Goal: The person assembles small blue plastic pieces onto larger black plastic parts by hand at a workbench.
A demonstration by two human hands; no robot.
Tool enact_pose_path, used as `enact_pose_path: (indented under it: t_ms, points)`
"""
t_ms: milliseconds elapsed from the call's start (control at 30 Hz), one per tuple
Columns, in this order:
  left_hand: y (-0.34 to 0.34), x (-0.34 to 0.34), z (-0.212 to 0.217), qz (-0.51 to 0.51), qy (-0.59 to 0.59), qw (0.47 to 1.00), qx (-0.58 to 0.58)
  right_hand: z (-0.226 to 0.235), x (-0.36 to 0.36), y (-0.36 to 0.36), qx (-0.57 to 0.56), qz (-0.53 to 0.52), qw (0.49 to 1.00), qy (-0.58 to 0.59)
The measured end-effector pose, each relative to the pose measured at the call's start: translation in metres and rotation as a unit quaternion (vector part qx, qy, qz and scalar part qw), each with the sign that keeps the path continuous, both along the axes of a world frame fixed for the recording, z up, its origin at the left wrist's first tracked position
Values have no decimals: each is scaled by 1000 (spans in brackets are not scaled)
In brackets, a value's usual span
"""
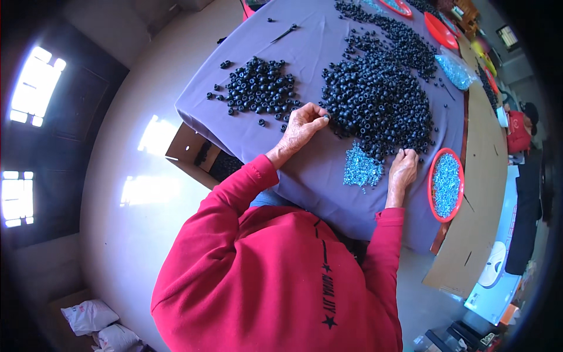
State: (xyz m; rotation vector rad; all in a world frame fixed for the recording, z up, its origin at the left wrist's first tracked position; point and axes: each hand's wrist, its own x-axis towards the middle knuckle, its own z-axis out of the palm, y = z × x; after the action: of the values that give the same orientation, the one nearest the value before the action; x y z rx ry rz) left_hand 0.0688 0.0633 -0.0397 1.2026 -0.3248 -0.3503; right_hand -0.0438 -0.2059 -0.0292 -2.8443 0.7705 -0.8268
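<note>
My left hand (306,124) reaches to the left edge of a big heap of small round black pieces with open centres (375,97). Its thumb and forefinger pinch one small black piece (326,117). My right hand (403,168) is at the near right edge of the same heap, fingertips drawn together; what they hold, if anything, is too small to make out. Between my hands lies a small pile of clear light-blue bits (362,166), touching the heap's near edge. A smaller pile of the black pieces (261,86) is spread to the left of my left hand.
A red oval dish (432,186) of blue bits stands right of my right hand. Dark scissors or tweezers (284,33) lie at the far left on the grey cloth (205,97). Farther right are a bag of blue bits (456,71) and another red dish (440,30). A cardboard box (182,141) sits below the table's left edge.
</note>
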Motion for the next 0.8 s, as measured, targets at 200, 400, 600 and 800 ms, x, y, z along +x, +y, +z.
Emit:
enact_pose_path:
  t_ms: [200, 400, 600, 800]
  points:
    - [2, 22, -2, 8, -133, 989, 60, 0, -4, 1, 19, 9, 1000, -20]
    - [10, 43, -4, 3, -169, 981, 92, -1, -7, 2, 48, 21, 996, -70]
    - [16, 63, -8, 17, -166, 984, 68, 3, -3, 6, 50, 33, 996, -71]
    - [12, 69, -5, 85, -279, 938, 190, 2, -5, 2, 55, 31, 997, -52]
